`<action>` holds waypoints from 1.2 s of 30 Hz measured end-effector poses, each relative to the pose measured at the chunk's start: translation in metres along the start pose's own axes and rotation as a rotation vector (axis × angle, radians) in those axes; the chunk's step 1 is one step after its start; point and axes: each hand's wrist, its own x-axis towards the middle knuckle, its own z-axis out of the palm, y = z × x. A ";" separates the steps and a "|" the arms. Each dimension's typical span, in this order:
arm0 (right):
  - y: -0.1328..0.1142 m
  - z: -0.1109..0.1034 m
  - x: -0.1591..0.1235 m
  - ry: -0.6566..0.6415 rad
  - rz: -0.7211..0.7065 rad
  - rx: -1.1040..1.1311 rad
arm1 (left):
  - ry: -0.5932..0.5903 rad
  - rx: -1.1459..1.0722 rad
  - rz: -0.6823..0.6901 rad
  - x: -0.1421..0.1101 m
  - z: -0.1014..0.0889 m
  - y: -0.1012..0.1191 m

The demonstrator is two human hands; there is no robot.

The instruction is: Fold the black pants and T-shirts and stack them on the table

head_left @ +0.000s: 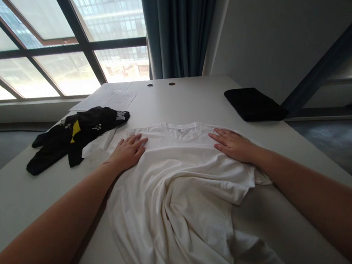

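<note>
A white T-shirt lies on the table in front of me, its round neckline at the far side. The upper part is fairly flat, while the lower part is bunched in twisted folds toward me. My left hand rests flat on the shirt near the left shoulder, fingers stretched out. On the opposite shoulder lies my right hand, palm down with its fingers spread. Neither hand grips the cloth. Part of the right sleeve is hidden under my right wrist.
A crumpled black garment with yellow and white marks lies left of the shirt. Sheets of paper are behind it. A folded black cloth sits at the right edge of the white table. Windows and a blue curtain stand beyond.
</note>
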 end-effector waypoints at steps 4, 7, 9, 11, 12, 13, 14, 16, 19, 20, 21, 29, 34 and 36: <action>0.013 0.001 0.003 -0.001 0.028 0.039 | 0.171 -0.030 0.034 -0.003 -0.003 -0.002; 0.027 0.000 0.004 0.002 0.012 0.082 | 0.132 -0.015 -0.070 -0.003 -0.005 -0.001; 0.035 -0.003 0.003 -0.003 -0.022 0.115 | 0.035 0.003 -0.137 -0.002 -0.006 0.001; 0.040 -0.006 0.001 0.001 -0.049 0.149 | -0.029 0.011 -0.165 -0.001 -0.006 0.002; 0.042 -0.008 0.000 0.005 -0.055 0.167 | -0.048 0.011 -0.174 0.000 -0.006 0.002; 0.044 -0.009 -0.001 0.011 -0.058 0.188 | -0.068 0.008 -0.185 0.001 -0.006 0.002; 0.047 -0.011 -0.003 0.017 -0.059 0.213 | -0.087 0.002 -0.199 0.001 -0.006 0.002; 0.055 -0.014 -0.006 0.032 -0.059 0.286 | -0.123 -0.008 -0.225 0.003 -0.007 0.001; 0.069 -0.019 -0.012 0.063 -0.026 0.403 | -0.150 -0.012 -0.258 0.004 -0.008 0.002; 0.073 -0.021 -0.014 0.067 -0.015 0.420 | -0.153 -0.013 -0.269 0.004 -0.009 0.002; 0.076 -0.023 -0.015 0.067 -0.010 0.417 | -0.155 -0.014 -0.278 0.004 -0.010 0.003; 0.032 -0.013 -0.026 -0.009 0.152 -0.142 | -0.193 0.048 -0.308 0.001 -0.019 0.009; 0.009 -0.001 -0.022 0.000 0.336 -0.147 | -0.210 0.096 -0.347 -0.002 -0.021 0.012; 0.018 -0.002 -0.019 -0.015 0.343 -0.089 | -0.164 0.087 -0.371 -0.002 -0.017 0.013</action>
